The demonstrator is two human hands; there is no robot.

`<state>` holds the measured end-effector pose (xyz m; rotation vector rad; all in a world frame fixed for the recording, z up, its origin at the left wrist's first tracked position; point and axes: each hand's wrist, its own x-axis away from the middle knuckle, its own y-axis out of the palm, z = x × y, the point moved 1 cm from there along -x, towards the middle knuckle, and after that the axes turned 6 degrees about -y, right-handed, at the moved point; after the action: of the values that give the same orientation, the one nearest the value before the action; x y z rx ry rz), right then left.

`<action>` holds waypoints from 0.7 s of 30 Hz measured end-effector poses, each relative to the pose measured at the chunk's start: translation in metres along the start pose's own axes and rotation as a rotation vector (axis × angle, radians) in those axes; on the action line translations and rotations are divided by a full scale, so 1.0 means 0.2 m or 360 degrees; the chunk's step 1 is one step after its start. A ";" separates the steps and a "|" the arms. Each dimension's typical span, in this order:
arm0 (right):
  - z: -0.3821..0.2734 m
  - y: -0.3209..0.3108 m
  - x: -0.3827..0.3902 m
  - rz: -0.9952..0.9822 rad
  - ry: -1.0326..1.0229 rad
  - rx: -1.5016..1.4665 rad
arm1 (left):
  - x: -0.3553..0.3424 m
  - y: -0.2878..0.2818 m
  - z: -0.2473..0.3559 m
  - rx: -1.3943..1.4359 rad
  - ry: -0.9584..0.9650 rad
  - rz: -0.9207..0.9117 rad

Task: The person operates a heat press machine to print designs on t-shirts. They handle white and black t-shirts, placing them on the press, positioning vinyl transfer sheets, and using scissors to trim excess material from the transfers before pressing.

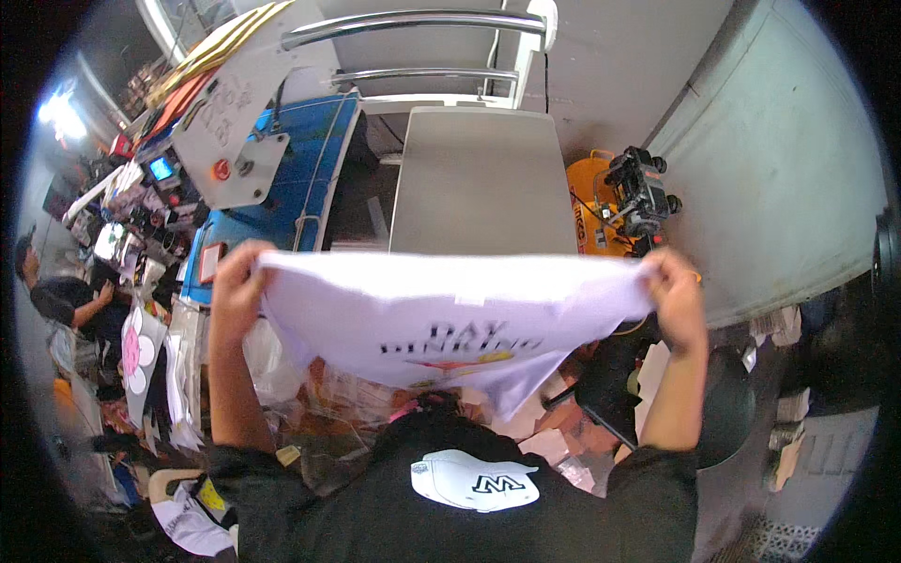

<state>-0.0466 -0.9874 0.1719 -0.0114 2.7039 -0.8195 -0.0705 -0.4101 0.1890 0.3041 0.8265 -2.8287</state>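
A white T-shirt with dark lettering and a small coloured print hangs stretched out between my two raised hands. My left hand is closed on one upper corner of the cloth. At the opposite corner, my right hand pinches the fabric, slightly blurred. The shirt's upper edge runs nearly straight between them, while its lower part droops and narrows. Just beyond that edge lies a flat grey board, whose near end the shirt hides.
Chrome rails cross beyond the board. A blue machine bed with a control panel stands at left. An orange air compressor with a black motor sits at right. Another person is at far left. Scraps litter the floor.
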 end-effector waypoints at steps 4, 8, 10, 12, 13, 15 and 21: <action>0.09 -0.16 -0.81 0.0345 -0.0017 0.0189 | -0.84 0.14 0.18 -0.0073 0.0043 -0.0071; 0.35 0.06 -1.51 0.0405 0.0210 0.1063 | -1.56 0.45 0.00 -0.0499 -0.0224 -0.0063; 0.55 0.21 -1.75 0.0258 0.0474 0.0951 | -1.81 0.66 -0.13 -0.0626 -0.0474 -0.0070; 0.93 0.28 -1.96 0.0543 0.0631 0.0974 | -2.08 0.94 -0.32 -0.0359 -0.0802 -0.0138; 1.12 0.39 -1.94 0.0724 0.0768 0.0848 | -2.13 1.02 -0.50 -0.0093 -0.1015 -0.0214; 1.24 0.45 -1.96 0.0545 0.0831 0.0652 | -2.13 1.18 -0.62 0.0278 -0.1234 -0.0225; 1.12 0.66 -1.77 0.0540 0.0673 0.0799 | -2.04 1.37 -0.97 0.0306 -0.0760 0.0043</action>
<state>0.3683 -0.9630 0.0284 0.7875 2.6524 -1.4881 0.4134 -0.4852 -0.0105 -0.3256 0.4464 -2.7761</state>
